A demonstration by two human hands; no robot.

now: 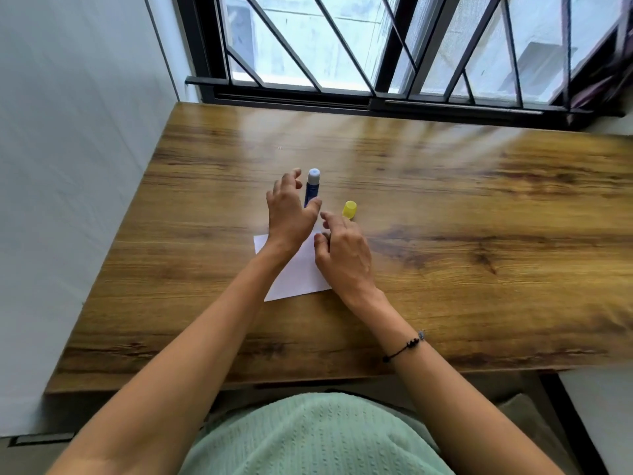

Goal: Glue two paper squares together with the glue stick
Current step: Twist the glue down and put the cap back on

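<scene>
A blue glue stick (pixel 312 186) stands upright on the wooden table (pixel 445 234) with its cap off and the pale glue tip showing. Its yellow cap (pixel 349 209) stands on the table just to the right. My left hand (pixel 291 214) is right beside the stick with fingers spread, the thumb touching or nearly touching its base, not closed around it. White paper (pixel 294 275) lies flat under both hands; I cannot tell whether it is one sheet or two stacked. My right hand (pixel 342 255) rests on the paper's right side, fingers loosely bent, holding nothing.
The table runs up to a barred window (pixel 376 46) at the back. A white wall (pixel 68 166) borders the left side. A dark bracelet (pixel 404 347) is on my right wrist. Bare wood stretches to the right of the cap.
</scene>
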